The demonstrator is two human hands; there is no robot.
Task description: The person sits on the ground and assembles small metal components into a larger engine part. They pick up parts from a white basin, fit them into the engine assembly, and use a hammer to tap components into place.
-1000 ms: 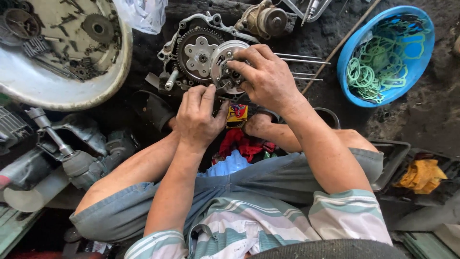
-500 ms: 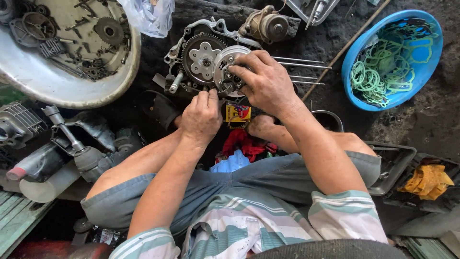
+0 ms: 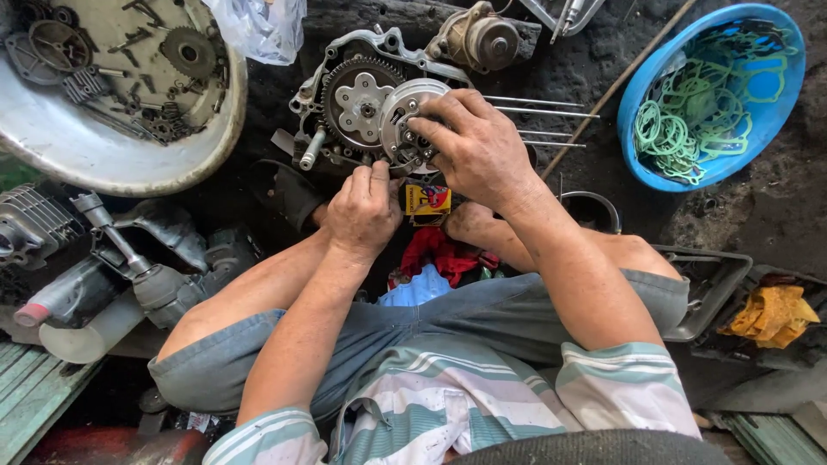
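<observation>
The right hand (image 3: 478, 151) grips the round clutch assembly (image 3: 405, 120) on the engine crankcase (image 3: 345, 95). The left hand (image 3: 363, 211), fingers curled, pinches perhaps a small part just near it.

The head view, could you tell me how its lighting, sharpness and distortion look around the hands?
Head view: soft, even daylight, no hard shadows on the left hand or right hand; both hands and the round metal engine part they touch are sharp, without motion blur; mild glare on the white basin; dark floor under the engine loses detail; wide-angle lens bends the blue basin near the corner.
</observation>
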